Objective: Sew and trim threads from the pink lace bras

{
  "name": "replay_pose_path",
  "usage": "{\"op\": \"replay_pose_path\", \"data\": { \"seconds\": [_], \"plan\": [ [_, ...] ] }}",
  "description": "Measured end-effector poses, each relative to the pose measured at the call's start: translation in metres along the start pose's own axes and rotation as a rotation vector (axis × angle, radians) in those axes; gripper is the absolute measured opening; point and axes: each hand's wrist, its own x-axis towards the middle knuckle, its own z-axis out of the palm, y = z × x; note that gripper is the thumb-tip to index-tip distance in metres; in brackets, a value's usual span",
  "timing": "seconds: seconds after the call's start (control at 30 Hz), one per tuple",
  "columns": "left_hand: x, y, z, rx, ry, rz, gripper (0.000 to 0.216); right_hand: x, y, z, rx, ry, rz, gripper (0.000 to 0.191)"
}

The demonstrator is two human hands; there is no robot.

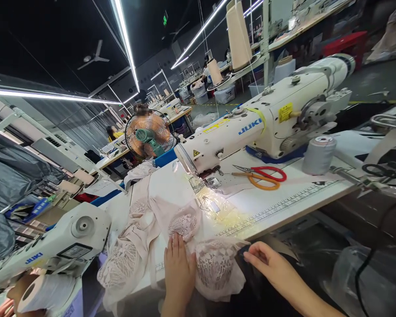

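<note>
My left hand (178, 268) lies flat, fingers together and stretched out, on pale pink lace fabric (214, 264) at the front edge of the white sewing table (284, 202). My right hand (267, 260) rests at the table's edge just right of the lace, fingers curled toward a dark piece of cloth (242, 253); whether it grips it is unclear. More of the pink lace (141, 237) trails left over the table. The white JUKI sewing machine (257, 123) stands behind, its lamp lighting the needle area (204, 185).
Red and orange scissors (262, 176) lie beside the machine. A grey thread spool (318, 154) stands to the right. A second JUKI machine (53, 246) sits at lower left. An orange-bladed fan (149, 134) stands behind the table. Other workers sit at distant tables.
</note>
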Motion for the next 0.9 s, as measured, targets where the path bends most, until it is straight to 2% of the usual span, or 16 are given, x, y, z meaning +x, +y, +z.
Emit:
{"op": "replay_pose_path", "data": {
  "seconds": [0.13, 0.27, 0.6, 0.77, 0.9],
  "plan": [
    [0.000, -0.001, 0.001, -0.002, 0.010, -0.001, 0.052, 0.007, 0.014, 0.006, 0.081, -0.027, 0.007, 0.054],
    [0.001, -0.002, 0.003, -0.001, 0.002, -0.002, 0.053, 0.007, 0.015, 0.007, 0.136, -0.075, -0.006, 0.049],
    [0.002, -0.004, 0.007, -0.034, 0.040, 0.021, 0.053, -0.004, 0.002, -0.011, 0.074, 0.044, -0.030, 0.046],
    [0.002, 0.003, 0.001, -0.004, 0.071, 0.015, 0.054, -0.005, -0.004, -0.016, 0.041, 0.047, -0.042, 0.046],
    [0.004, -0.001, 0.007, -0.003, 0.061, 0.026, 0.053, -0.002, -0.002, -0.020, 0.013, 0.050, -0.075, 0.045]
  ]
}}
